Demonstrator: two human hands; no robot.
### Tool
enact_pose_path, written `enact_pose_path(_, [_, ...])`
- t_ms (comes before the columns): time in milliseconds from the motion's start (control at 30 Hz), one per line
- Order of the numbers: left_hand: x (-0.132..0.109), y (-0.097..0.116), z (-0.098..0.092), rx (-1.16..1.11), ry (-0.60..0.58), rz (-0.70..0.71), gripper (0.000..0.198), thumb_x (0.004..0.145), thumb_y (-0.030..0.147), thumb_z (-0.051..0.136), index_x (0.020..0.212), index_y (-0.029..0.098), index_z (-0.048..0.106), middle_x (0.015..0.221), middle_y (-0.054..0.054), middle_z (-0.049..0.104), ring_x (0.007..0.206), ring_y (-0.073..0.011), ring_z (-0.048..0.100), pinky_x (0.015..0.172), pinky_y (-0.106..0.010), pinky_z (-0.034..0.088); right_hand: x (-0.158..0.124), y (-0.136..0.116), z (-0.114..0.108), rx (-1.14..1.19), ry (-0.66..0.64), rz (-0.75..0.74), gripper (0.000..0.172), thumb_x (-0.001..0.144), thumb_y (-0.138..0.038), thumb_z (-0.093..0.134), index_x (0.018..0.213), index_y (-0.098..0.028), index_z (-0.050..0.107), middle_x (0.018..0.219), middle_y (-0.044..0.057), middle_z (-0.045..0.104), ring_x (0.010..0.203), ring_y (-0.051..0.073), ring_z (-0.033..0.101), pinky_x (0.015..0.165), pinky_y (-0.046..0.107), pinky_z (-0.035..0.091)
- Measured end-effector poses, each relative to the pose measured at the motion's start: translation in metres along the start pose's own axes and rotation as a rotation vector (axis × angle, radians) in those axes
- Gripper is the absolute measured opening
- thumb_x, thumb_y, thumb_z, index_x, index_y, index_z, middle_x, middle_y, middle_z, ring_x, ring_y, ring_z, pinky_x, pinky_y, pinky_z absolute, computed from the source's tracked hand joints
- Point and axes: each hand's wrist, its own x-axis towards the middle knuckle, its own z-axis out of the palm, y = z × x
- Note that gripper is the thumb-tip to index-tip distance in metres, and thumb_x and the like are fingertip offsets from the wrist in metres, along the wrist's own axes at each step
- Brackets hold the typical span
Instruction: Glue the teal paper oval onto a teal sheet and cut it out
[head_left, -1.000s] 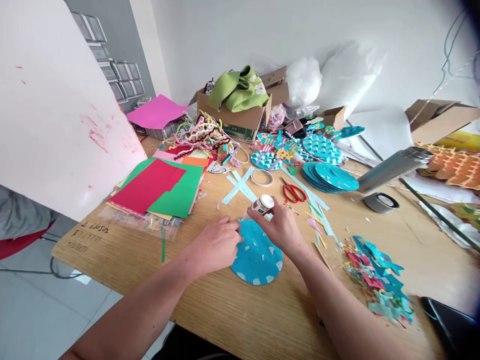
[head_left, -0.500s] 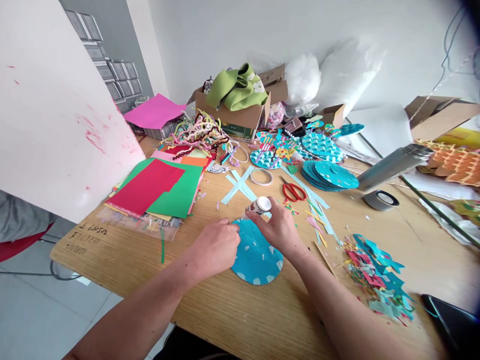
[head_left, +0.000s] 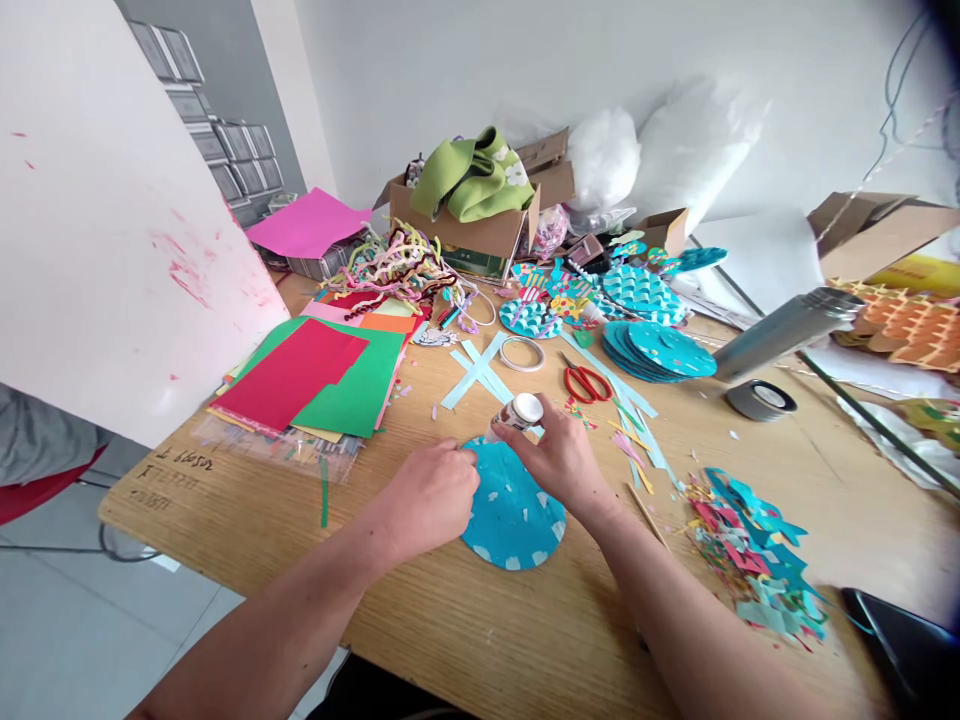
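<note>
On the wooden table in front of me lies a blue paper disc (head_left: 517,522) dotted with pale patches. My left hand (head_left: 436,492) is closed at its left edge, fingers pinching the rim. A white glue stick (head_left: 526,408) is gripped in my right hand (head_left: 559,450), tilted with its lower end at the disc's upper part. Where that end meets the disc is partly hidden by my fingers. Just beyond are crossed pale blue paper strips (head_left: 474,372), a roll of tape (head_left: 522,354) and red-handled scissors (head_left: 586,382).
Coloured paper sheets (head_left: 300,375) lie to the left, with pipe cleaners (head_left: 397,265) behind. Stacked blue discs (head_left: 660,350), a leaning metal flask (head_left: 787,335) and its lid (head_left: 762,400) stand right. Paper scraps (head_left: 757,550) and a black phone (head_left: 900,640) lie nearer.
</note>
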Motion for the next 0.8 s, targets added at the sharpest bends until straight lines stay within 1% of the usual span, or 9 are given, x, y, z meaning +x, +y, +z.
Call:
enact_pose_path(67, [0.000,0.000,0.000,-0.013,-0.007,-0.007,0.024,0.081,0.009,0.048,0.079,0.014,0.071,0.083,-0.011,0.070,0.084,-0.0234,0.064,0.084,-0.037,0.049,-0.001,-0.002,0.000,0.023,-0.019,-0.010,0.021,0.078,-0.040,0.062,0.079,-0.019,0.056,0.075,0.004,0.067,0.063,0.017,0.057,0.058,0.027,0.038])
enact_pose_path(133, [-0.001,0.001,0.000,-0.039,-0.012,-0.023,0.024,0.081,0.008,0.048,0.079,0.014,0.071,0.084,-0.012,0.071,0.085,-0.0237,0.065,0.084,-0.037,0.049,-0.001,-0.003,0.000,0.031,-0.011,-0.007,0.021,0.079,-0.039,0.062,0.080,-0.019,0.056,0.076,0.005,0.067,0.065,0.018,0.059,0.059,0.028,0.039])
enact_pose_path(267, [-0.002,0.001,0.000,-0.109,-0.002,-0.102,0.024,0.081,0.009,0.048,0.081,0.014,0.071,0.084,-0.013,0.071,0.084,-0.0228,0.067,0.080,-0.034,0.051,-0.002,-0.007,0.001,0.024,0.006,-0.028,0.020,0.078,-0.039,0.062,0.078,-0.020,0.054,0.074,0.004,0.067,0.061,0.017,0.058,0.055,0.027,0.038])
enact_pose_path(367, [-0.003,0.001,-0.001,-0.115,-0.004,-0.132,0.024,0.081,0.010,0.048,0.083,0.015,0.072,0.083,-0.013,0.072,0.083,-0.0231,0.068,0.078,-0.033,0.052,-0.004,-0.010,0.002,0.051,-0.031,-0.063,0.018,0.078,-0.036,0.062,0.078,-0.020,0.053,0.073,0.003,0.067,0.059,0.016,0.058,0.054,0.026,0.038])
enact_pose_path(533, [-0.004,0.004,-0.006,-0.062,-0.057,-0.135,0.025,0.082,0.011,0.047,0.082,0.014,0.072,0.082,-0.015,0.073,0.079,-0.0249,0.069,0.073,-0.034,0.053,-0.006,-0.013,0.007,0.042,0.002,-0.063,0.018,0.078,-0.035,0.062,0.076,-0.021,0.052,0.070,0.002,0.065,0.058,0.016,0.057,0.055,0.026,0.038])
enact_pose_path(600, [-0.005,0.006,-0.008,-0.023,-0.085,-0.137,0.027,0.082,0.010,0.045,0.084,0.013,0.072,0.081,-0.015,0.073,0.076,-0.0266,0.070,0.068,-0.034,0.053,-0.006,-0.014,0.008,0.056,-0.025,-0.078,0.017,0.079,-0.034,0.062,0.076,-0.021,0.052,0.071,0.003,0.065,0.062,0.017,0.058,0.057,0.026,0.040])
enact_pose_path(700, [-0.005,0.007,-0.009,0.011,-0.095,-0.127,0.028,0.082,0.009,0.043,0.085,0.012,0.071,0.080,-0.015,0.073,0.072,-0.0291,0.070,0.061,-0.036,0.053,-0.007,-0.016,0.010,0.054,-0.051,-0.069,0.017,0.079,-0.033,0.063,0.078,-0.020,0.053,0.074,0.004,0.066,0.065,0.017,0.059,0.059,0.026,0.040])
enact_pose_path(800, [-0.007,0.008,-0.009,0.017,-0.093,-0.115,0.028,0.082,0.009,0.042,0.084,0.012,0.070,0.081,-0.015,0.073,0.072,-0.0301,0.071,0.059,-0.037,0.053,-0.007,-0.018,0.011,0.032,-0.035,-0.062,0.017,0.078,-0.033,0.064,0.078,-0.020,0.053,0.073,0.004,0.065,0.063,0.017,0.058,0.058,0.026,0.039])
